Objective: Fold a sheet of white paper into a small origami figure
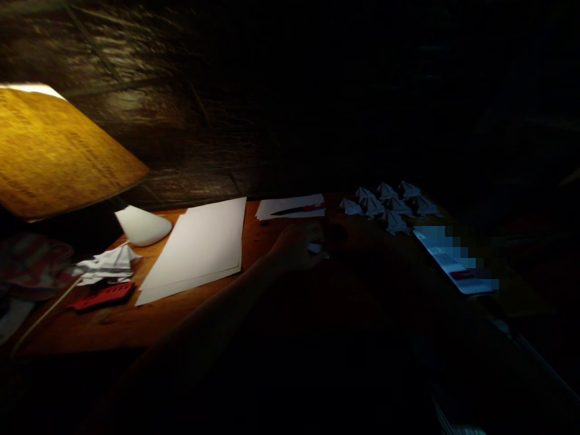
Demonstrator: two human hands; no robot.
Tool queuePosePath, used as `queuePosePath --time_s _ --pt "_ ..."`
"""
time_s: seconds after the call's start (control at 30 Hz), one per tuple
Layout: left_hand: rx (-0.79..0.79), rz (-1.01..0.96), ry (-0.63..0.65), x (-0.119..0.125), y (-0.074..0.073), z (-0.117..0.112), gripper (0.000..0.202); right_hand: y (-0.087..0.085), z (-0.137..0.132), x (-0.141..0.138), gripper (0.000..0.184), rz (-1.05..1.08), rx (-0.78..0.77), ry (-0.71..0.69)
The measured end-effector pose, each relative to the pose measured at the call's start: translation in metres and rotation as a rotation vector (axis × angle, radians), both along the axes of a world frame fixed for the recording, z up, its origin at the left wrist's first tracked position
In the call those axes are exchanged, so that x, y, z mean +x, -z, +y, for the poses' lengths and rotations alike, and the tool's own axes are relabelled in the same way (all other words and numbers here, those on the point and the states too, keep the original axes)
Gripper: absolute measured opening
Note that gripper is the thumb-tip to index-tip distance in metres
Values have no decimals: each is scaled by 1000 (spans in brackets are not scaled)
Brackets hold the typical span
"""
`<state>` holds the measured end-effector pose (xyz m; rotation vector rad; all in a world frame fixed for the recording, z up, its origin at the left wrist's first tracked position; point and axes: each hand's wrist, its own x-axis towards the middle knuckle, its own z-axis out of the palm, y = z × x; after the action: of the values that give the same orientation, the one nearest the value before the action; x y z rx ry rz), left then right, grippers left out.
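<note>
Near the middle of the table, my left hand (299,246) is closed around a small piece of white paper (316,248), of which only a bit shows between the fingers. My right hand (351,244) is just to the right, sunk in deep shadow, so its fingers cannot be made out. Beyond both hands lies a knife (294,210) with a dark blade and red handle, on top of some small white paper sheets (267,208). Several folded paper figures (372,205) stand grouped at the back right.
A lamp with a yellow shade (58,151) and white base (142,226) stands left. Large white sheets (199,241) lie beside it, with a red object (102,297) and crumpled or folded paper (109,264) nearby. A lit phone (446,260) rests right on the wooden table (90,332).
</note>
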<state>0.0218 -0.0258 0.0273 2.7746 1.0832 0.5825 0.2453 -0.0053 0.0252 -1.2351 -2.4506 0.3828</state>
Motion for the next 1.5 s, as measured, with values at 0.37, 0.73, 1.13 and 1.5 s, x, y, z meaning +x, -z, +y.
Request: queuePosePath --time_s 0.37,0.73,1.13,1.5 --pt "36 74 -13 2 -4 -2 28 -9 -7 -5 50 -50 -74 24" --pt "-116 -72 86 -6 -1 8 11 -13 -11 -6 56 -100 -73 51" --pt "-134 -88 66 0 -3 4 13 -12 -13 -5 51 -70 -60 17" --pt "-178 -96 94 -5 -2 8 16 -1 -7 -4 47 -23 -47 -3"
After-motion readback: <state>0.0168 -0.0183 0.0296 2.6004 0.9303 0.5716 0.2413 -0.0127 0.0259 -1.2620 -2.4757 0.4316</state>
